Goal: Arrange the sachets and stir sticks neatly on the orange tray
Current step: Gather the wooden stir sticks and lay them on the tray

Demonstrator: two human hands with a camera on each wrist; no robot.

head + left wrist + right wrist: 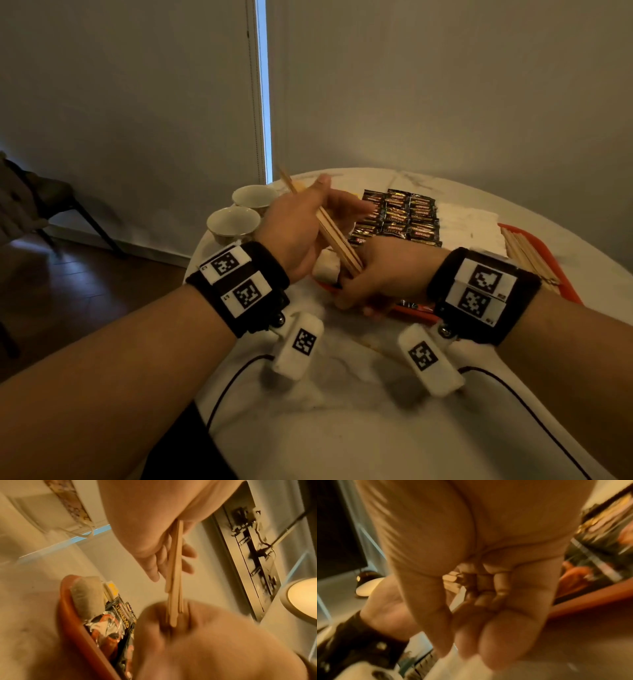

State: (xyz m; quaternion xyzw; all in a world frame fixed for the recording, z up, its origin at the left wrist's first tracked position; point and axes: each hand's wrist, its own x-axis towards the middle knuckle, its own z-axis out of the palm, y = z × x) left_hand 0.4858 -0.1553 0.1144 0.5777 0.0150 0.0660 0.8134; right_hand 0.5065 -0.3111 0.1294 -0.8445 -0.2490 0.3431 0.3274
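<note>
A bundle of wooden stir sticks (pixel 337 241) slants over the near left part of the orange tray (pixel 416 313). My left hand (pixel 308 222) holds its upper part between thumb and fingers. My right hand (pixel 380 277) grips its lower end, fingers curled. In the left wrist view the sticks (pixel 175 581) run from my left hand (pixel 154 540) down into the blurred right hand (pixel 205 642). The stick ends (pixel 451 578) show inside my right hand (pixel 488 601). Dark sachets (pixel 400 216) lie in rows on the tray. More stir sticks (pixel 527 253) lie at its right side.
Two pale cups (pixel 253 197) (pixel 233 222) stand on the white round table, left of the tray. White napkins (pixel 469 222) lie beyond the sachets, and a white packet (pixel 325 270) sits at the tray's near left corner. Black cables trail over the table's near edge.
</note>
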